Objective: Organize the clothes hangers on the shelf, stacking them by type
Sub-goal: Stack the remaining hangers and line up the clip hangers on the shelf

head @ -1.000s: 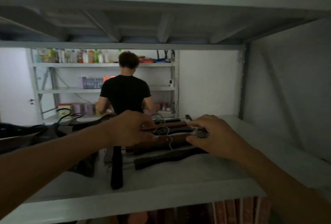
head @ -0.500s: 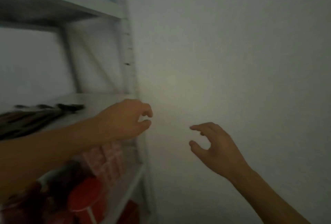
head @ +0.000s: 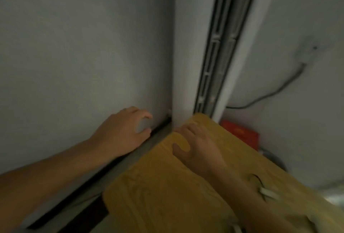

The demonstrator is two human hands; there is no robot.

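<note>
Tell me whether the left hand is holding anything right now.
Empty. The left hand hangs before the grey wall, fingers loosely curled around nothing; no hanger is in view.

No legible text anywhere. Red packet (head: 240,133) at 2 o'clock bears a faint yellowish mark, too blurred to read.

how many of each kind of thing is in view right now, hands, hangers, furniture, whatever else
hands: 2, left hand and right hand, both holding nothing
clothes hangers: 0 in view
yellow wooden tabletop: 1
red packet: 1
dark cable on the wall: 1
tall white unit with a vent slot: 1
total: 6
</note>
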